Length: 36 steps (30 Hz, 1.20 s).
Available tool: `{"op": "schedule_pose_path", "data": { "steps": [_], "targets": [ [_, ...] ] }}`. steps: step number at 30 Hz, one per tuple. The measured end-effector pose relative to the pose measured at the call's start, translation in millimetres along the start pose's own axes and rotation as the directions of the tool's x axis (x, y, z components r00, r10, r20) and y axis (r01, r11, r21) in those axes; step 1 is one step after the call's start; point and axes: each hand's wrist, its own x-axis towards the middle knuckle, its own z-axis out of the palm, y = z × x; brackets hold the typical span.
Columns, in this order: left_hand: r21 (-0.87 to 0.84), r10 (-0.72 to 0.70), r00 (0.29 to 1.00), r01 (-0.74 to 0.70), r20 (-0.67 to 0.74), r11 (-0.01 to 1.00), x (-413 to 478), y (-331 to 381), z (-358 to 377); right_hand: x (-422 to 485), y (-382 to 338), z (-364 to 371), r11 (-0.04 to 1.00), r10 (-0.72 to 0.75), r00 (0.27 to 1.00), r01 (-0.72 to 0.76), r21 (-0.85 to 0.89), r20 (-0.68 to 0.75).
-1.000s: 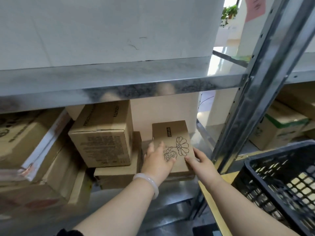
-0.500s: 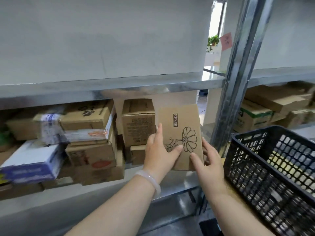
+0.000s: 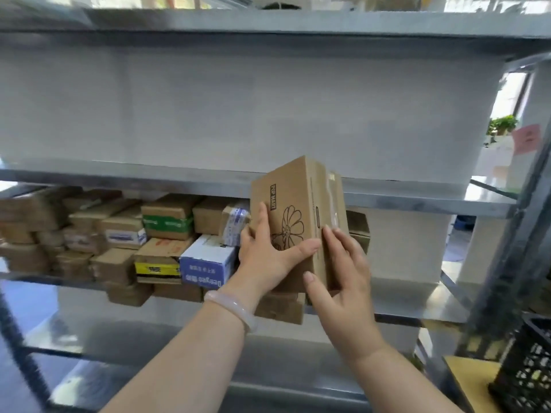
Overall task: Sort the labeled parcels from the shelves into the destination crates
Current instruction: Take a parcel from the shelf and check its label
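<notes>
parcel (image 3: 298, 222) stood upright | left hand (image 3: 265, 254) and right hand (image 3: 340, 272) clamped its sides | crate (image 3: 527, 374) lay low right, nearer right hand

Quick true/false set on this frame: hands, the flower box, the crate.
1. Left hand and right hand both hold the flower-printed box. True.
2. The box rests on the shelf. False: it is held up in front of the shelf.
3. The black crate sits at lower left. False: it is at lower right.
4. A pale bracelet is on the left wrist. True.
</notes>
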Motion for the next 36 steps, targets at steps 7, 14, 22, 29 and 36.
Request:
{"op": "schedule_pose_path", "data": {
  "steps": [7, 14, 22, 29, 36],
  "targets": [
    [-0.261, 0.020, 0.968, -0.087, -0.248, 0.961, -38.8, -50.9, -84.1, 15.1, -24.0, 65.9, 0.965, 0.007, 0.984, -0.053, 0.257, 0.176],
    [-0.135, -0.123, 0.866, 0.065, -0.484, 0.989, -76.4, -88.6, -123.2, 21.4, -38.9, 127.3, 0.824, -0.002, 0.807, -0.334, 0.458, 0.591],
    [-0.047, -0.099, 0.636, 0.098, -0.766, 0.994, -132.9, -109.9, -138.5, -4.6, -56.4, 181.6, 0.864, -0.163, 0.694, -0.243, 0.441, 0.702],
    [-0.198, -0.325, 0.610, 0.269, -0.723, 0.943, -163.1, -132.7, -182.0, -29.5, -83.8, 237.5, 0.899, -0.339, 0.509, -0.074, 0.432, 0.791],
    [-0.344, -0.309, 0.553, 0.042, -0.774, 0.938, -192.2, -195.3, -257.9, -35.2, -120.0, 314.3, 0.892, -0.379, 0.515, -0.018, 0.452, 0.769]
  ]
}}
